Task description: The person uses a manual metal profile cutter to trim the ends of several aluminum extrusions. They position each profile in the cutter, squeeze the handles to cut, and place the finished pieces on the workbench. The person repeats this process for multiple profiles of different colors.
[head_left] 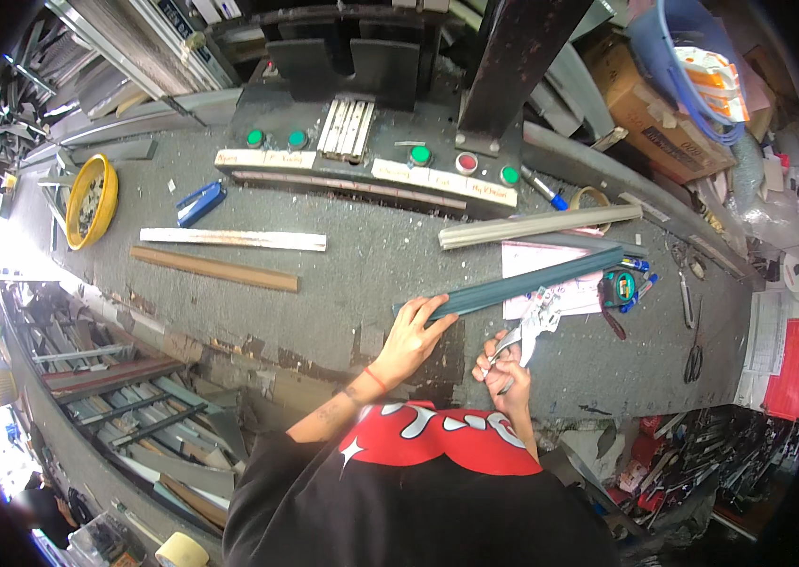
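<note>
My left hand (409, 338) is closed over the near end of a long blue-grey profile strip (527, 285), which slants away to the right across the workbench. My right hand (507, 376) grips a silver plier-like hand tool (539, 324), its head pointing up and away beside the strip. Fingers hide part of the tool's handles, so its exact kind is unclear. Pink-and-white paper (565, 304) lies beneath the strip. A beige profile (541, 227) lies just beyond it. To the left are a silver profile (233, 239) and a brown profile (215, 269).
A dark machine with green buttons (420, 155) and a red button (467, 163) stands at the back. A tape measure (620, 288) and pens sit right of the paper. Farther left are a blue stapler-like tool (199, 204) and a yellow basin (93, 202). Offcuts fill a lower-left rack (116, 364).
</note>
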The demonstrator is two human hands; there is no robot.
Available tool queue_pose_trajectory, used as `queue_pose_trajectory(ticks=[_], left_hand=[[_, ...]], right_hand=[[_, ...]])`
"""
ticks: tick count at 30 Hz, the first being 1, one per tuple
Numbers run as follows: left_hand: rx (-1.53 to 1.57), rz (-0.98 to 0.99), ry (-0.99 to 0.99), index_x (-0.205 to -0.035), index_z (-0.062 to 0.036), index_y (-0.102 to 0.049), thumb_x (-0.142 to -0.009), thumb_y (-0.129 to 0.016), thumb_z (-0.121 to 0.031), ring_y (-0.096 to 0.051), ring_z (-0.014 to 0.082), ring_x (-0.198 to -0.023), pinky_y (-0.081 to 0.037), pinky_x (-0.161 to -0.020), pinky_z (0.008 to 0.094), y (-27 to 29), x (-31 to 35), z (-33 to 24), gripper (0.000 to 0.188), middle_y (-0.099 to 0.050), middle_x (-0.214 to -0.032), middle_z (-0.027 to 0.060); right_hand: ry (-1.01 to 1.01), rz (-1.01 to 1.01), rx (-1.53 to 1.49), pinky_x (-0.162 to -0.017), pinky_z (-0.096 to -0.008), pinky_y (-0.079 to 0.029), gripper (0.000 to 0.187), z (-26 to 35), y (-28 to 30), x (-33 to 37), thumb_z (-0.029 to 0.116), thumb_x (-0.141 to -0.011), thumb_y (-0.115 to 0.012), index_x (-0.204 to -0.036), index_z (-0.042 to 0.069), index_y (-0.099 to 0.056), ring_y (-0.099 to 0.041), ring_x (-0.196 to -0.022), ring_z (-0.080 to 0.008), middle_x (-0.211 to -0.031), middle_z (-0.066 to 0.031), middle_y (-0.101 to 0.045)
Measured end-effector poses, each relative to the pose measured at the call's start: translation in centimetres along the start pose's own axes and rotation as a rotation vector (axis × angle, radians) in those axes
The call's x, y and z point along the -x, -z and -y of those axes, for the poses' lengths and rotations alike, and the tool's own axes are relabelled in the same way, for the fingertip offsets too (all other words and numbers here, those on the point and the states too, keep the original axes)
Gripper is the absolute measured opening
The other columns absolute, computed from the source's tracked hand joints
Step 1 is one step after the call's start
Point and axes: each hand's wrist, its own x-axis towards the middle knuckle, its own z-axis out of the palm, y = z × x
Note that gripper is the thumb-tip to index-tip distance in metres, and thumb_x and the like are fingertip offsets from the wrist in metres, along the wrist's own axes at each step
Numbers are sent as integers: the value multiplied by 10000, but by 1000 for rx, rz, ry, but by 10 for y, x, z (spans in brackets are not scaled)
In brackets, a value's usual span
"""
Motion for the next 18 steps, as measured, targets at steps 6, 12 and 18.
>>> queue_pose_trajectory(ticks=[6, 12, 18], left_hand=[[-227, -84, -18, -885, -64, -548, -815, -584, -135, -472, 232, -834, -391, -759, 359, -5, -25, -11, 106, -500, -945, 60], [-51, 104, 94, -868, -29, -528, -820, -564, -86, -483, 294, -820, -406, -737, 380, 7, -54, -3, 84, -539, -871, 116], [196, 194, 255, -910, -20, -530, -852, -527, -103, -548, 351, -847, -439, -732, 433, 24, -66, 1, 102, -574, -811, 162]], right_hand=[[115, -12, 133, -652, -362, -417, 500, -8, -7, -2, 10, -704, -509, -1178, 89, -372, -482, -781, -202, -983, -102, -445], [231, 128, 271, -690, -359, -435, 570, -2, -21, -29, 17, -715, -524, -1259, 35, -352, -506, -832, -199, -1248, -151, -439], [246, 134, 306, -687, -364, -457, 581, -5, -26, -47, 3, -707, -507, -1267, 4, -356, -540, -852, -215, -1244, -170, -451]])
